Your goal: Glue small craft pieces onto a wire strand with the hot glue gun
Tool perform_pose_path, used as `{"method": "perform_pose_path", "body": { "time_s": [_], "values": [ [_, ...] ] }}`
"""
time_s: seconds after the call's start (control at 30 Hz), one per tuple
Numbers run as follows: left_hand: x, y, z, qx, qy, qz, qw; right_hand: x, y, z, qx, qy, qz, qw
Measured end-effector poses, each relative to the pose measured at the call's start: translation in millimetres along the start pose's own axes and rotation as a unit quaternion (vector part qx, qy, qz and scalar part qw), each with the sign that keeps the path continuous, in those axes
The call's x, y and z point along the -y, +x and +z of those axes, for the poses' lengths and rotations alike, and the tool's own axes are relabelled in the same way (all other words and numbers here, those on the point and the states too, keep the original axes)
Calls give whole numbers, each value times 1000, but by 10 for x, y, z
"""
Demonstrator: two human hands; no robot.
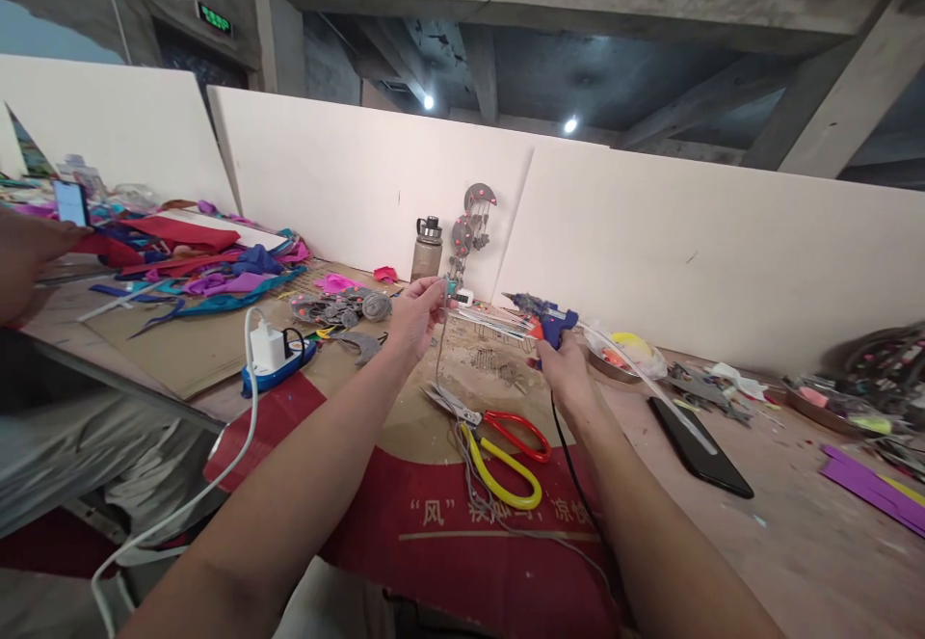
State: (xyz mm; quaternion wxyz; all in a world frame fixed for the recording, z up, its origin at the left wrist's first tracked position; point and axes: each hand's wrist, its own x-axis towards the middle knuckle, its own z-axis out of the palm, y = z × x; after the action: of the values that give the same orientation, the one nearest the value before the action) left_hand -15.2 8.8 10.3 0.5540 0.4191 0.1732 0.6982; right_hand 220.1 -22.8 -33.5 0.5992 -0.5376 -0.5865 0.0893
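My left hand (419, 319) is raised over the middle of the table, thumb and fingers pinched together. A small teal piece (452, 286) shows at its fingertips, and a thin grey cord (438, 355) hangs from there to the table. My right hand (562, 367) is wrapped round the handle of a blue hot glue gun (553, 319), whose nozzle points left toward the pinched fingers without touching them. A clear glue stick (614, 345) juts from its back. Below and between my hands lie scissors (498, 446) with one red and one yellow handle.
Grey felt pieces (332, 309) and a blue power strip (278, 369) lie left, beside heaped coloured fabric (224, 258). A bottle (427, 252) and a hanging grey felt ornament (473, 220) are by the white panel. A black phone (698, 446) lies right. Another person's hand (33, 253) is at far left.
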Motion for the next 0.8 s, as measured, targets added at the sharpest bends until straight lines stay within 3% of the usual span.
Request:
{"method": "perform_pose_path", "body": {
  "time_s": [0.1, 0.2, 0.3, 0.43, 0.63, 0.8],
  "values": [
    [23, -21, 3, -20, 46, -13, 999, 381, -105, 58, 33, 141, 87, 986],
    [61, -33, 5, -19, 70, -19, 997, 684, -219, 46, 70, 190, 79, 976],
    [116, -29, -3, -16, 78, -19, 997, 838, -293, 4, 84, 158, 56, 982],
    [168, -24, -13, -12, 79, -30, 996, 841, -323, -9, 86, 56, 16, 995],
    [168, -37, -6, -19, 85, -42, 995, 688, -321, 75, 80, 11, -68, 994],
    [147, -60, 26, -15, 101, -42, 994, 813, -372, 17, 83, -82, -83, 990]
  ]
}}
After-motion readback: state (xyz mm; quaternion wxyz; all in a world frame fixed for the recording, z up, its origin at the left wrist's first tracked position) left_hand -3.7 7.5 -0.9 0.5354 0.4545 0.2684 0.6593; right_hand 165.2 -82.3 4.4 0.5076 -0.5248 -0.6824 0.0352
